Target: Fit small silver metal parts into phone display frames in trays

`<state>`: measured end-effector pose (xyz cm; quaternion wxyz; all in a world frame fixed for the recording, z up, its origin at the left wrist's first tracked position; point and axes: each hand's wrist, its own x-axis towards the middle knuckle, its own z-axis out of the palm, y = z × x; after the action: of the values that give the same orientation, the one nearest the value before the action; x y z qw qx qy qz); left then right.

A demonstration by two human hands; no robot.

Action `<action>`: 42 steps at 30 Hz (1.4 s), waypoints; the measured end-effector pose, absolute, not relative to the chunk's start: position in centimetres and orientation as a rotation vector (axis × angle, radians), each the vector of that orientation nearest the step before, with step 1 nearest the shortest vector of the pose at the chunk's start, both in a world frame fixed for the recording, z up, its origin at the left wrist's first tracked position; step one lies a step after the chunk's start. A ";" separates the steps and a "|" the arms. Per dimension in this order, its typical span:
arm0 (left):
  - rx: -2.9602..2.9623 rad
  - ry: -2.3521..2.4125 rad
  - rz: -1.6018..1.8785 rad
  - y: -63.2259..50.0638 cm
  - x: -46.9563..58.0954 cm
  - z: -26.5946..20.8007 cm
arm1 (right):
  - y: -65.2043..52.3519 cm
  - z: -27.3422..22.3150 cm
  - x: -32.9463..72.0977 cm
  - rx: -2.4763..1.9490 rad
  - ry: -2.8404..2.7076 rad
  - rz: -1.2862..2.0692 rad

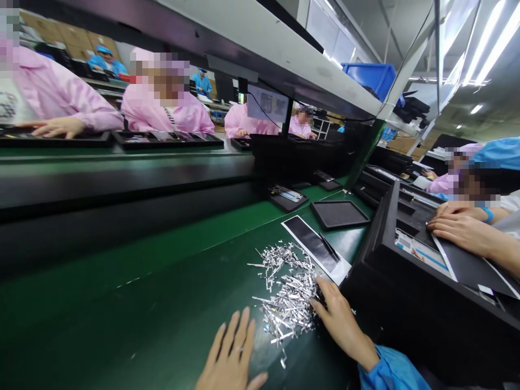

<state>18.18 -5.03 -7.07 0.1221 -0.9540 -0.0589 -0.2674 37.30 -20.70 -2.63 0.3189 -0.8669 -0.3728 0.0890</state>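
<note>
A loose pile of small silvery strips [290, 303] lies on the green tabletop [162, 303], with a thinner scatter of them behind it. My left hand [233, 352] is spread flat, palm down, to the left of the pile and apart from it. It wears a thin ring and holds nothing. At the pile's right edge is my right hand [339, 319], its thumb and fingers apart and its fingertips by the strips. Whether these fingertips press on any strips is hard to see. Dark tweezers [330, 248] rest on a black sheet with a white border [306, 238] beyond the pile.
A shallow black tray [340, 214] and a black holder with a device part [288, 197] stand farther back. Stacked black foam trays [390, 244] rise at right, where a co-worker's hands [467, 233] rest on a black sheet. People in pink sit across the bench under a shelf [284, 59].
</note>
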 end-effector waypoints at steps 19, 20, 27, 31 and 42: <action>-2.904 -0.441 -0.779 -2.7 24.2 -5.3 | -15.4 -0.6 42.0 -2.171 -1.178 0.354; -2.934 -0.432 -0.755 -2.4 24.5 -5.5 | -15.1 -0.8 42.1 -2.178 -1.205 0.358; -3.036 -0.287 -0.662 -1.4 25.7 -5.9 | -12.8 2.2 41.3 -2.070 -1.438 0.493; -3.056 -0.315 -0.657 -1.5 25.6 -5.9 | -9.7 2.7 42.7 -2.180 -1.453 0.363; -3.060 -0.511 -0.704 -0.3 26.8 -7.0 | -4.7 2.1 40.7 -2.235 -1.706 0.438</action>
<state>26.82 -0.33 -6.99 -0.0199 -0.9617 -0.1604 -0.2213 40.67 -4.71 2.09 0.1474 -0.7770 -0.5928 0.1521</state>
